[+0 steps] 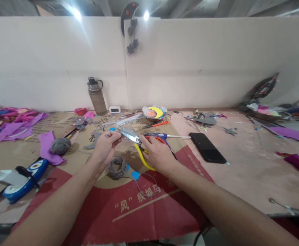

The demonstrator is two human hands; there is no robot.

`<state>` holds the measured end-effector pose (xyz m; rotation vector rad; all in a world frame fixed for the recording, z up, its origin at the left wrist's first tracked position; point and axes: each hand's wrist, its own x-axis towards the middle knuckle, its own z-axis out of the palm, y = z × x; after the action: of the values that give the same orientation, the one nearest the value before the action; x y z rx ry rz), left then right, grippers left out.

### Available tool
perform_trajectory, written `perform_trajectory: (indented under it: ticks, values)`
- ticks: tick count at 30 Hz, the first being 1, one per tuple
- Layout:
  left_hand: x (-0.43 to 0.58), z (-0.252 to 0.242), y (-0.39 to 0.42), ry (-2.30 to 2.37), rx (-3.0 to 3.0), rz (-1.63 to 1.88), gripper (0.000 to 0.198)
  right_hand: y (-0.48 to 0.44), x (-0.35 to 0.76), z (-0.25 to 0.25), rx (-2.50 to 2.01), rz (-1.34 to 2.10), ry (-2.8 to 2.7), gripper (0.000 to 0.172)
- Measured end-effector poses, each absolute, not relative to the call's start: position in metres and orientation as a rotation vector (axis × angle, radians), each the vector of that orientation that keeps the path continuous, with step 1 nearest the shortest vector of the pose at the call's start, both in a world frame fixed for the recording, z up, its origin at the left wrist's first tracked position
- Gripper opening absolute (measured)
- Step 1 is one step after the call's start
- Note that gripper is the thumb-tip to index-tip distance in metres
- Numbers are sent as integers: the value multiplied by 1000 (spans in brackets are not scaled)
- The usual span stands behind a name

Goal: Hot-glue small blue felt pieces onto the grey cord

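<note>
My right hand [159, 152] is closed on a pair of scissors [132, 136] with a yellow handle, the metal blades pointing left. Close to the blade tips, the thumb and fingers of my left hand [108, 143] are pinched together; what lies between them is too small to make out. Below the hands, a coil of grey yarn [117, 167] rests on a red and brown cardboard sheet [149, 218]. Beside the coil is a blue round piece [134, 175], and a thin strand curves off to its right. A grey cut-out [91, 141] lies left of my left hand.
A water bottle [97, 97] stands against the white wall behind a dish [154, 113]. A phone [207, 147] lies to the right. A grey yarn ball [60, 146], purple felt [48, 147] and a blue tool [26, 182] lie left. A glue gun [162, 136] is behind my right hand.
</note>
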<state>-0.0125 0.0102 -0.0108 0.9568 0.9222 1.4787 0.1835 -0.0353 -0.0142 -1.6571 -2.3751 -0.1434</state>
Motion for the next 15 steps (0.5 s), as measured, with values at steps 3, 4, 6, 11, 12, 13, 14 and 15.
perform_trajectory:
  ticks: [3, 4, 6, 11, 12, 13, 14, 15]
  values:
    - [-14, -11, 12, 968, 941, 1459, 20, -34, 184, -13, -1606, 25, -2308, 50]
    - [-15, -12, 13, 986, 933, 1456, 21, -33, 185, -12, -1578, 100, -2266, 49]
    - [-19, -13, 16, 1018, 911, 1466, 22, -32, 188, -9, -1540, 236, -2183, 44]
    - [-28, -16, 24, 1030, 851, 1532, 22, -31, 198, -4, -1687, 334, -2125, 32]
    - [-29, -16, 25, 1029, 840, 1539, 22, -32, 198, -4, -1733, 308, -2137, 30]
    - [-29, -16, 26, 1028, 832, 1543, 22, -32, 198, -6, -1772, 274, -2156, 28]
    - [-29, -15, 27, 1025, 831, 1546, 23, -32, 198, -7, -1804, 238, -2177, 26]
    - [-29, -14, 27, 1021, 840, 1545, 24, -33, 197, -9, -1827, 207, -2199, 25]
